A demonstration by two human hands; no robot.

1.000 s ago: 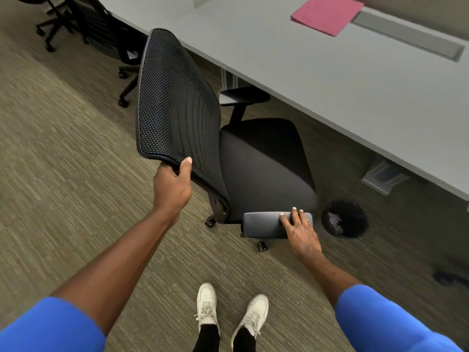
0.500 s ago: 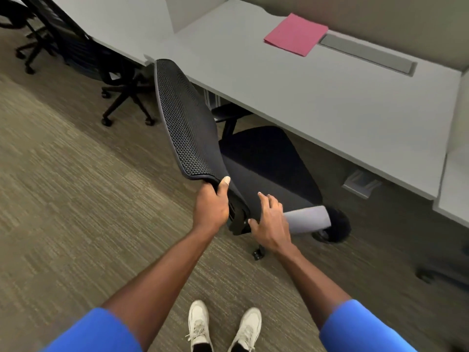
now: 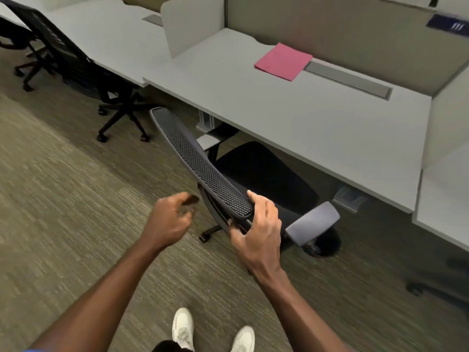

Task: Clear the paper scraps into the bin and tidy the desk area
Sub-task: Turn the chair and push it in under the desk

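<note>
The left hand (image 3: 167,222) has let go of the chair (image 3: 266,171) and hangs loosely curled; the right hand (image 3: 261,232) now grasps its mesh backrest (image 3: 203,168). The round black bin (image 3: 327,240) stands behind the armrest (image 3: 313,222), contents hidden.

Striped olive carpet (image 3: 63,199) under my feet. Grey bench (image 3: 291,118) ahead of me, beige partition wall (image 3: 342,39) behind it, white divider panel (image 3: 193,24) at left. Second black chair (image 3: 76,69) parked at neighbouring bench (image 3: 101,34).
</note>
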